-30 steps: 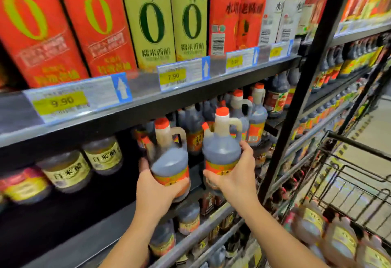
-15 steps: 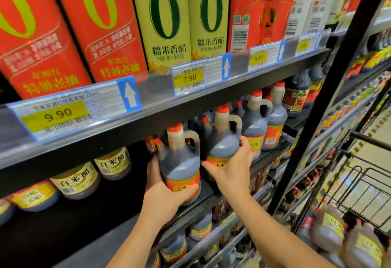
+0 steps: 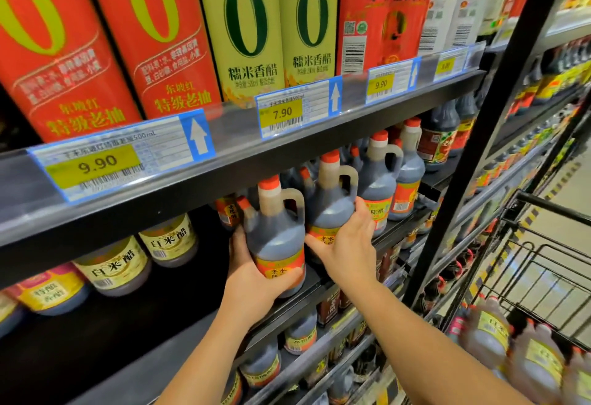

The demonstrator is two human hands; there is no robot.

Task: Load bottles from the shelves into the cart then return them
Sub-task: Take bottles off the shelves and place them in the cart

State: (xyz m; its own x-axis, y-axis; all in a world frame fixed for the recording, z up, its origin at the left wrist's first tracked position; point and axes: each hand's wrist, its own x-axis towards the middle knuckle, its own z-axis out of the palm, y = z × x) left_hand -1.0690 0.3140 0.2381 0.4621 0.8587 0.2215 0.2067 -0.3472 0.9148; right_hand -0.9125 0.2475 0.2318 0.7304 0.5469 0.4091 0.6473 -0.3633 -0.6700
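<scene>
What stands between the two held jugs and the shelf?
Nothing visible. Left hand and right hand hold the left jug and right jug at the shelf front. Stocked jugs crowd behind the right one, and the upper shelf is close above the caps.

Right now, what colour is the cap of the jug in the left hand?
Orange-red cap, clearest in the head view.

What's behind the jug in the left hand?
More dark jugs with orange caps. The held jug and the left hand cover most of them; the back is too dark to see.
</scene>
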